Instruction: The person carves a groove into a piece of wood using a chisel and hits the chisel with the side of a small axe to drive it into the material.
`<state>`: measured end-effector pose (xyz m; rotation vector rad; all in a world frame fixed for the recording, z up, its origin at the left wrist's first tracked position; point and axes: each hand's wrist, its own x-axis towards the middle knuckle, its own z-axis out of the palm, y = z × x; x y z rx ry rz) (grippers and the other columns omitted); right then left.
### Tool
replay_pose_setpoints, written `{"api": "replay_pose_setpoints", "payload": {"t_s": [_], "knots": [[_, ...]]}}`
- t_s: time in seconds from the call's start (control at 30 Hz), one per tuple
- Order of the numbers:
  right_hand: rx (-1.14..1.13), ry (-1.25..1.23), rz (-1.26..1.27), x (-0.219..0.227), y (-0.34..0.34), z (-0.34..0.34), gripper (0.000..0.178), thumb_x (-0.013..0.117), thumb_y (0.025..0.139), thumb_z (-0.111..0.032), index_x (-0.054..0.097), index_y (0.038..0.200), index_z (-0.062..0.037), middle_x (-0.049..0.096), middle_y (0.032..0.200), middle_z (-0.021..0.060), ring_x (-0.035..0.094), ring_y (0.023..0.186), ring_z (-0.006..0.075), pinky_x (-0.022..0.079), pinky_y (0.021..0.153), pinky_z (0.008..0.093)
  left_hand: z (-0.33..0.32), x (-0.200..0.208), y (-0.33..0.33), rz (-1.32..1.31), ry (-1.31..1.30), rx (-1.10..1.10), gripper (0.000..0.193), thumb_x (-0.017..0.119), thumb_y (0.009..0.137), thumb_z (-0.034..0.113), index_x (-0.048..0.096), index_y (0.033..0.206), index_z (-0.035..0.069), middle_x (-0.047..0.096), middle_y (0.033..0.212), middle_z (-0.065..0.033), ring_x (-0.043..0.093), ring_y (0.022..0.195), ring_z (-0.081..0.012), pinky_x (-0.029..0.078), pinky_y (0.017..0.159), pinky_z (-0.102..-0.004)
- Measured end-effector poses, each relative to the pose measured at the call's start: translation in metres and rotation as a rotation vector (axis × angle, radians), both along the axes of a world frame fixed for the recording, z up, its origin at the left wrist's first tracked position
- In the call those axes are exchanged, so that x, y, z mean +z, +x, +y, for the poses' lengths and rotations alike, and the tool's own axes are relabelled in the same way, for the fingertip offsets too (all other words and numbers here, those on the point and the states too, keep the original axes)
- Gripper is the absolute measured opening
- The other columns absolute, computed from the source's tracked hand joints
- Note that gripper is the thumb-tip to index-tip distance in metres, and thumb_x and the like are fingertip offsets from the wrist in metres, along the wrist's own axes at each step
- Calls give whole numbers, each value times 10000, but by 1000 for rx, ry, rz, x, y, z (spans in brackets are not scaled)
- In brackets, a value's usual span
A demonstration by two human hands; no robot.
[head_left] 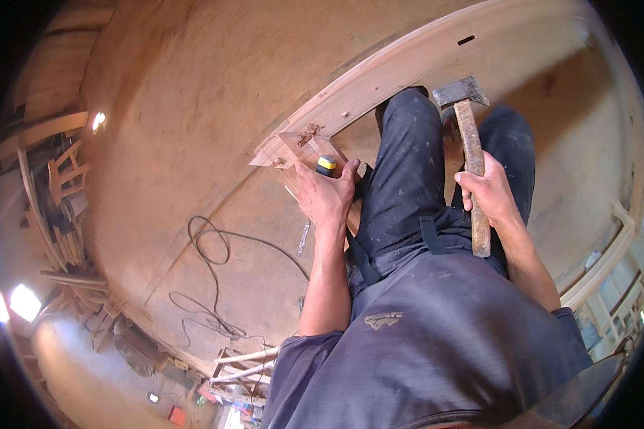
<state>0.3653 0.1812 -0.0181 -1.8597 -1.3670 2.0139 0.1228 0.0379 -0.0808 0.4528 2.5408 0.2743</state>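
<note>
My right hand (488,187) is wrapped around the worn wooden handle of a hatchet (469,132), and its metal head is raised above my knees. My left hand (327,191) is at the corner of a wooden frame, with the black and yellow handle of a chisel (327,164) between thumb and fingers. The chisel's blade is hidden. Beside it, wood chips (309,133) lie around a cut in the joint of the pale wooden piece (288,149). A long curved board (379,87) with a dark slot runs from this corner to the upper right.
A dark cable (218,275) lies in loops on the brown floor to my left. Stacked wooden parts (68,179) stand along the far left. Near the lower edge is a small wooden rack (243,368). Pale wooden frames (608,264) stand at right.
</note>
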Motion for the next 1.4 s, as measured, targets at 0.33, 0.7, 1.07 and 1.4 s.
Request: {"api": "replay_pose_setpoints", "payload": {"t_s": [0.33, 0.7, 1.07, 1.4], "knots": [[128, -53, 121, 1, -32, 106, 257, 651, 898, -59, 565, 1126, 22, 575, 690, 20, 535, 487, 84, 458, 449, 262, 18, 4, 2, -50, -42, 215, 694, 863, 697, 366, 581, 1203, -17, 688, 1074, -181, 669, 986, -289, 523, 890, -398], [29, -134, -41, -17, 31, 149, 269, 665, 898, -44, 539, 1126, 22, 549, 670, 16, 521, 458, 94, 443, 426, 261, -45, -2, -30, -909, 532, 682, 452, 832, 811, 148, 660, 1205, 8, 708, 1067, -21, 656, 954, -145, 497, 882, -303], [-1, -158, 30, -7, 3, 141, 199, 681, 894, -73, 505, 981, -44, 525, 677, 26, 509, 476, 102, 427, 433, 257, -51, 21, -32, -517, 192, 431, 294, 851, 831, 202, 631, 903, 19, 595, 760, 18, 520, 676, -97, 436, 605, -281], [-43, 73, 18, 27, -33, 66, 186, 689, 877, -64, 522, 956, -41, 546, 668, 30, 529, 461, 116, 449, 422, 269, -81, 7, -48, -651, 434, 312, 291, 773, 905, 151, 599, 1090, 9, 592, 874, 0, 525, 777, -97, 473, 725, -254]]}}
